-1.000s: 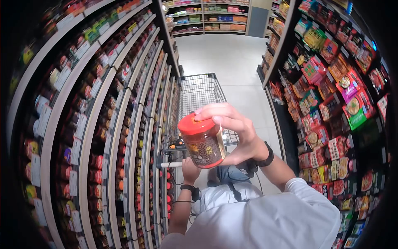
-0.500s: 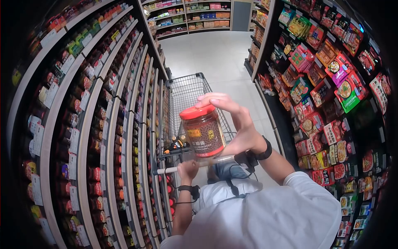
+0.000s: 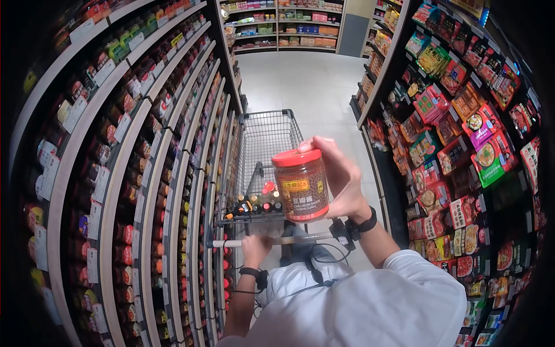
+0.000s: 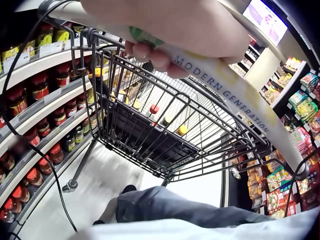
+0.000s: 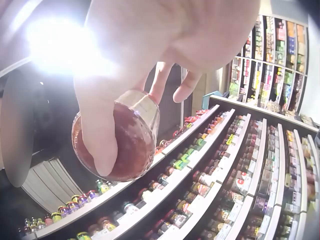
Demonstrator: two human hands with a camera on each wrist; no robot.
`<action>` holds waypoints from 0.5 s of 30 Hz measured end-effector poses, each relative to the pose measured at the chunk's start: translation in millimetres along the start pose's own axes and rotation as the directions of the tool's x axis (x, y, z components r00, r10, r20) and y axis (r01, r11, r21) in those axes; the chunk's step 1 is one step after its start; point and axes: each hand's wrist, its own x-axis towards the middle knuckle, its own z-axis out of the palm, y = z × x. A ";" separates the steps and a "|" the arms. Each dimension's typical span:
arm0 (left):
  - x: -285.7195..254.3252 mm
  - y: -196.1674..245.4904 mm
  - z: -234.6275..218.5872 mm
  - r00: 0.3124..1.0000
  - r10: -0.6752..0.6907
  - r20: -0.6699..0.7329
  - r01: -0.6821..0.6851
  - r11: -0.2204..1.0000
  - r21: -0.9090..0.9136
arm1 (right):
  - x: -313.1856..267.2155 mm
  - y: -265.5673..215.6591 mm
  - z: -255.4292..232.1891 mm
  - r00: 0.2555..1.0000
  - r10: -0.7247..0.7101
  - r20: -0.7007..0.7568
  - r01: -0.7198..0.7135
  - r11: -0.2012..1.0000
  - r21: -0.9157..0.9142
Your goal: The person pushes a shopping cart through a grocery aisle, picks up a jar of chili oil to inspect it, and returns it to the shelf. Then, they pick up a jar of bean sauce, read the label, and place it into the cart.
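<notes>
In the head view the right hand [image 3: 342, 180] holds a glass jar [image 3: 302, 194] of dark red-brown sauce upright, fingers on its red lid and thumb low down. Seen in the right wrist view, the thumb of the right hand [image 5: 150, 45] presses the base of the jar [image 5: 132, 150]. The left hand [image 3: 256, 248] grips the white cart handle [image 3: 289, 239]; the left wrist view shows the left hand [image 4: 175, 30] curled over the printed handle [image 4: 225, 92]. Beyond the handle is the wire cart [image 4: 150, 85], with several bottles [image 4: 166, 121] at its near end.
Shelves of jars [image 3: 124, 196] run close along the left side. Bagged and packed food [image 3: 457, 150] hangs on the right. Pale floor [image 3: 315, 87] leads to stocked shelves [image 3: 306, 29] at the far end. Cables hang near both wrists.
The jar has turned so that its label faces the head camera, and has moved right in view. More of the cart and its bottles shows. The left hand still grips the handle.
</notes>
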 end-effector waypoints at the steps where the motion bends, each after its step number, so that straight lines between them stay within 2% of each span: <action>1: 3.3 0.4 4.8 1.000 -0.011 0.005 0.011 1.000 -0.011 | -0.2 5.0 -1.3 1.000 0.006 -0.002 -0.006 1.000 -0.002; 5: 9.0 1.5 4.1 0.998 -0.057 0.034 0.058 0.998 -0.034 | -1.4 23.8 2.2 1.000 0.013 -0.023 -0.012 1.000 0.015; 7: 6.1 7.7 -8.3 0.994 -0.053 0.093 0.060 0.995 -0.074 | -5.7 29.9 2.0 0.999 0.010 -0.040 -0.008 0.999 0.038; 8: 8.1 7.6 -14.1 0.952 -0.112 0.284 0.122 0.992 -0.019 | -9.7 32.6 2.0 0.998 0.012 -0.060 -0.009 0.998 0.060; 11: 15.4 0.6 -26.7 0.978 0.066 0.200 0.000 0.950 -0.311 | -17.1 35.7 -4.2 0.998 0.021 -0.061 -0.017 0.998 0.064; 12: 25.9 1.1 -37.7 0.946 0.094 0.310 0.072 0.871 -0.485 | -19.0 36.1 -5.2 0.998 0.026 -0.050 -0.023 0.998 0.058; 14: 45.4 39.9 -84.2 0.983 0.174 0.063 -0.112 0.832 -0.543 | -22.7 38.4 -4.8 0.998 0.059 -0.033 -0.054 0.990 0.130; 15: 54.8 64.9 -111.4 0.988 0.148 -0.040 -0.137 0.737 -0.662 | -24.6 40.2 -3.5 0.997 0.076 -0.018 -0.072 0.983 0.167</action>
